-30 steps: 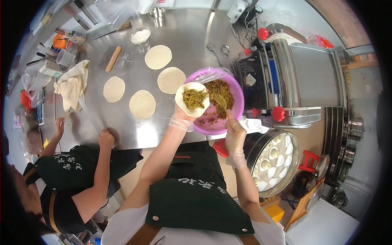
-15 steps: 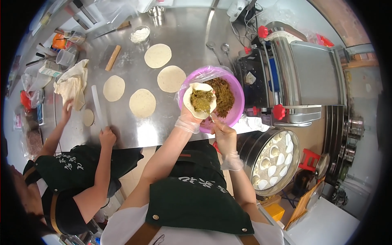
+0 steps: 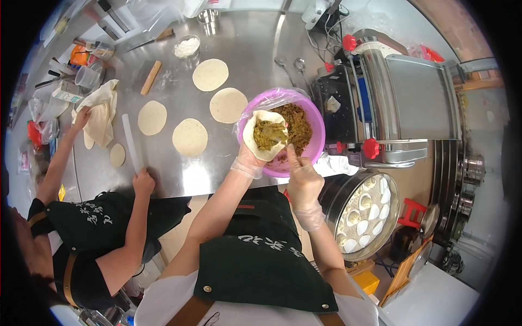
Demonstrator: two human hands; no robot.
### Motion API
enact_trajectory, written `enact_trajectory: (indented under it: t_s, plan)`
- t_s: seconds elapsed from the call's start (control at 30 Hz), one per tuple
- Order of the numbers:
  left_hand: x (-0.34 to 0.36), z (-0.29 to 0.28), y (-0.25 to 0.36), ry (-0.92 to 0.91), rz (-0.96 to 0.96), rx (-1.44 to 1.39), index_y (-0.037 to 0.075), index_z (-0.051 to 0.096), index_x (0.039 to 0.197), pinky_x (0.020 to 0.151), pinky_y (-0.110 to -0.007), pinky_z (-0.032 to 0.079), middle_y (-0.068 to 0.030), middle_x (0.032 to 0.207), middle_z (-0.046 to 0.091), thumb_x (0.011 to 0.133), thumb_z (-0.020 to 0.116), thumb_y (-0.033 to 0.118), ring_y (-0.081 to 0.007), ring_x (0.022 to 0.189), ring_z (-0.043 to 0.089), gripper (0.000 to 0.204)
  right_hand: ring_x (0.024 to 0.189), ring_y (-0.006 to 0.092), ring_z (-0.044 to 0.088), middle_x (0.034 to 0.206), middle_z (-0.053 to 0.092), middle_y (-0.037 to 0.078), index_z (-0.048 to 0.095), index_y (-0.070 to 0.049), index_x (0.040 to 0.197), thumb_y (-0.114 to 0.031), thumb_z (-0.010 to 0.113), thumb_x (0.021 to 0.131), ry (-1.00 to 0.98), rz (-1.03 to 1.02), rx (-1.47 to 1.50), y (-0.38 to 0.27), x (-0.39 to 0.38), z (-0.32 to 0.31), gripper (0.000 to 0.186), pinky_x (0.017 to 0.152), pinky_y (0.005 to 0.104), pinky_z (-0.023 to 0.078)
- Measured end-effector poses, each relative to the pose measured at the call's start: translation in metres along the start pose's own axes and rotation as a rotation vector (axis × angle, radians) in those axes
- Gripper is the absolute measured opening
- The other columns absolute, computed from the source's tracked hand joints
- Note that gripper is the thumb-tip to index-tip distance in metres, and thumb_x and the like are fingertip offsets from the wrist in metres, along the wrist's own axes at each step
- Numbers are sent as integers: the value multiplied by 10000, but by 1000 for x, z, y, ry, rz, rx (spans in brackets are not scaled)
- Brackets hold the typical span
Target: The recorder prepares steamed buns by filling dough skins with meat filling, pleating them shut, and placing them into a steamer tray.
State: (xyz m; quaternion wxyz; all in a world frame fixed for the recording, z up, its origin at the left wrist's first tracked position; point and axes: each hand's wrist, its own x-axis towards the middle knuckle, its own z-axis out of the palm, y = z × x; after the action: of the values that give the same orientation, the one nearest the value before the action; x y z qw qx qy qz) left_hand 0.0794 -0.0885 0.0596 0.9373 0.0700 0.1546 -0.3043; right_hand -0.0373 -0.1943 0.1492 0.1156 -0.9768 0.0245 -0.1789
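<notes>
My left hand (image 3: 248, 161), in a thin clear glove, cups a round dough wrapper (image 3: 264, 135) heaped with greenish-brown filling, held over a pink bowl (image 3: 315, 144) of the same filling. My right hand (image 3: 302, 179), also gloved, is right beside it with fingers raised to the wrapper's lower edge; whether it holds a tool I cannot tell. Several flat dough rounds (image 3: 190, 137) lie on the steel table (image 3: 255, 49) to the left.
A person at my left works at the table, one hand on a white stick (image 3: 131, 142), the other on a cloth (image 3: 100, 111). A dough machine (image 3: 402, 103) stands right. A steamer tray (image 3: 361, 214) of dumplings sits lower right. A wooden rolling pin (image 3: 151, 77) and flour bowl (image 3: 187, 46) lie behind.
My right hand has come up from the bowl's near rim to the filled wrapper. The wrapper has shifted slightly over the bowl. The person at my left moved a hand to the cloth.
</notes>
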Motion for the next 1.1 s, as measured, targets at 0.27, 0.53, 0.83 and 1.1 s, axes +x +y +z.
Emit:
enact_trajectory:
  t_s: [0.27,0.53,0.83,1.1]
  plan:
    - [0,-1,5,-45,-7,-43,30,599,1208,800,-465,592,-202,1104,674,1021,405,448,-338,955,679,498,621,190,633,777,606,22,711,-136,1201,47,640,639,64,-120,27,10,-10,0,595,503,309,516]
    - [-2,10,2,-123,-98,-107,39,592,1213,839,-468,577,-186,1145,654,1011,458,420,-331,1032,652,452,498,38,405,762,623,30,599,5,1313,-26,555,951,-577,1009,1328,19,13,-26,366,423,197,296]
    - [-5,7,-1,-23,-87,-27,95,616,1149,828,-463,586,-138,1127,663,1011,480,381,-315,1039,651,345,559,179,571,704,631,77,657,-66,1266,38,560,872,-277,321,519,26,-1,-2,418,533,297,469]
    - [-3,-1,5,-105,-31,-3,65,601,1202,850,-445,582,-131,1140,664,1006,470,336,-294,1051,641,359,613,253,634,794,633,119,656,-95,1277,115,571,743,-104,100,35,-3,7,-20,581,568,349,531]
